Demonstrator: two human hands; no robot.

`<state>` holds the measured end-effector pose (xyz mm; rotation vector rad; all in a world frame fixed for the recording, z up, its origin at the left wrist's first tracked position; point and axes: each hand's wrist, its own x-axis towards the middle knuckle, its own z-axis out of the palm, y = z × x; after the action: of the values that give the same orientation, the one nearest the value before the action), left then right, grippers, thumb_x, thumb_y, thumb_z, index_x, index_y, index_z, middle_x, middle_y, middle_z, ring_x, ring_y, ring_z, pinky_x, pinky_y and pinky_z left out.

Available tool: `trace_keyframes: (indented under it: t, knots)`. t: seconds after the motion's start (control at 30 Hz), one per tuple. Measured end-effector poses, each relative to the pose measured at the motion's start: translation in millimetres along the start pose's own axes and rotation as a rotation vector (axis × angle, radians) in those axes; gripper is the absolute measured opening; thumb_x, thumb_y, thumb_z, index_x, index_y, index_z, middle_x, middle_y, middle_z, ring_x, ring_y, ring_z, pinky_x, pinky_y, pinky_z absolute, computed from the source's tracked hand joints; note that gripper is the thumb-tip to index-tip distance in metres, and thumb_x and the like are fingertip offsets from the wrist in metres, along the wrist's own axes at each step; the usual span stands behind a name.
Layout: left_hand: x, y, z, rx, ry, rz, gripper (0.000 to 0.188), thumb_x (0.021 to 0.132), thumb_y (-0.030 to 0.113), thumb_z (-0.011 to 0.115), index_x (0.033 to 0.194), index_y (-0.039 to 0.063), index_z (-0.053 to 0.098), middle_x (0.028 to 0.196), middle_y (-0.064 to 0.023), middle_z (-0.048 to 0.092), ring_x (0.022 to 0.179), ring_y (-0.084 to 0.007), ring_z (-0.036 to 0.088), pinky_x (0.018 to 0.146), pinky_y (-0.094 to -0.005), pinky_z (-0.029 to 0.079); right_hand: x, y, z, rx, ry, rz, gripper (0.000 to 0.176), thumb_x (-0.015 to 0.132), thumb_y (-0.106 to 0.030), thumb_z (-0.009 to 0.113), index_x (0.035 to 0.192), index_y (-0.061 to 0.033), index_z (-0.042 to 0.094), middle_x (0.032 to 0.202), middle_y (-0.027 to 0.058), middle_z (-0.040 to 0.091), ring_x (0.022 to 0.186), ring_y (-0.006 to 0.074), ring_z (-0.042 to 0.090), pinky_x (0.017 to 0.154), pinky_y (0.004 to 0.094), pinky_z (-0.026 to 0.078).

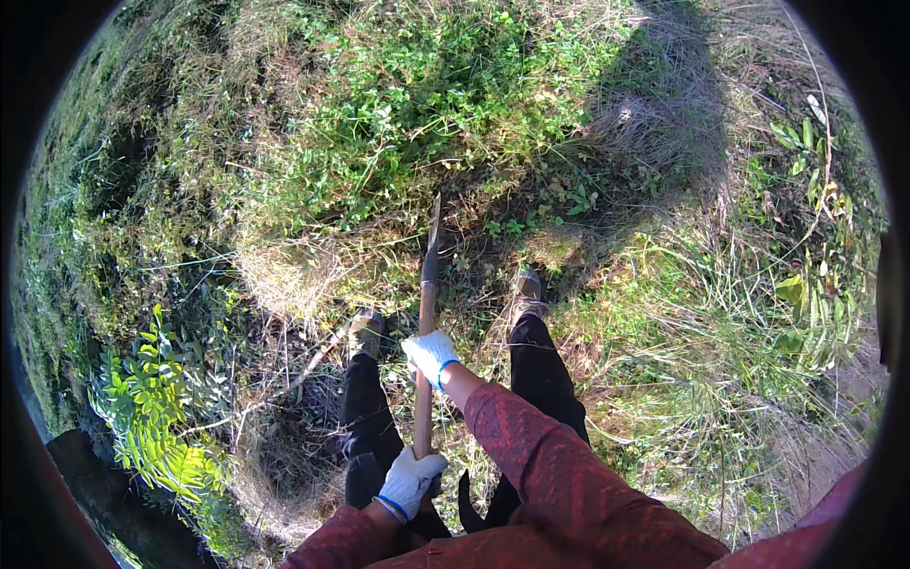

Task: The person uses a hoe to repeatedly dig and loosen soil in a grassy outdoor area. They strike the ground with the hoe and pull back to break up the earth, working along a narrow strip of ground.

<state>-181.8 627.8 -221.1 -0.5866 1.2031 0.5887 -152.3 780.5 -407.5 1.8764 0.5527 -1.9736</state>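
Both my hands wear white knitted work gloves with blue cuffs. My right hand (431, 358) is wrapped around the middle of a wooden handle (426, 313). Lower down, close to my body, my left hand (412, 478) grips the handle near its rear end. A dark metal blade (432, 245) with a socket is fixed to the far end, seen almost edge-on, so its exact shape is hard to tell. The blade points away from me, its tip against low green plants (405, 135) and dry grass ahead of my feet.
My boots, left (366, 333) and right (527, 288), stand apart on overgrown ground. A bare branch (309, 370) lies by the left boot. A leafy fern-like plant (153, 405) grows at left, with tall grass (697, 334) and a thin stem (825, 163) at right. Shadow (661, 121) falls ahead.
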Motion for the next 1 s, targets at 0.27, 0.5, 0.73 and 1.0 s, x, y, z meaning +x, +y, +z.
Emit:
trace_keyframes:
  t: [0.27,0.5,0.73,1.0]
  knots:
    - [-15.5,38.3,58.7,0.170,0.152,-0.044,0.043,0.082,0.028,0.078,0.106,-0.001,0.057,0.074,-0.0071,0.062,0.057,-0.0161,0.062,0.052,-0.0320,0.053,-9.3,-27.3,-32.1,-0.020,-0.050,0.098,0.024,0.089,-0.016,0.074,0.073,-0.0070,0.057,0.059,0.0048,0.054,0.048,0.0202,0.056,0.047,0.0385,0.048]
    - [-1.3,73.7,168.0,0.490,0.176,0.072,0.064,0.078,0.047,0.077,0.119,0.001,0.059,0.088,-0.0154,0.070,0.077,-0.0240,0.071,0.070,-0.0384,0.056,-72.8,-139.4,-127.0,0.208,-0.136,-0.081,0.023,0.088,-0.013,0.076,0.085,-0.0102,0.054,0.059,0.0012,0.050,0.043,0.0153,0.047,0.042,0.0346,0.040]
    - [87.9,224.4,205.0,0.607,0.080,0.551,0.058,0.082,0.042,0.074,0.121,0.001,0.060,0.082,-0.0180,0.069,0.072,-0.0285,0.070,0.067,-0.0416,0.055,-91.8,-302.4,-183.3,0.331,0.085,-0.551,0.022,0.089,-0.015,0.074,0.084,-0.0108,0.054,0.063,-0.0004,0.051,0.046,0.0154,0.050,0.045,0.0351,0.047]
    - [71.8,84.9,184.9,0.243,0.391,0.033,0.045,0.081,0.032,0.074,0.108,-0.001,0.061,0.079,-0.0086,0.065,0.061,-0.0185,0.064,0.058,-0.0356,0.054,9.0,-102.8,-119.0,-0.030,-0.088,0.126,0.021,0.089,-0.013,0.073,0.077,-0.0083,0.055,0.058,0.0033,0.051,0.045,0.0177,0.050,0.044,0.0366,0.043]
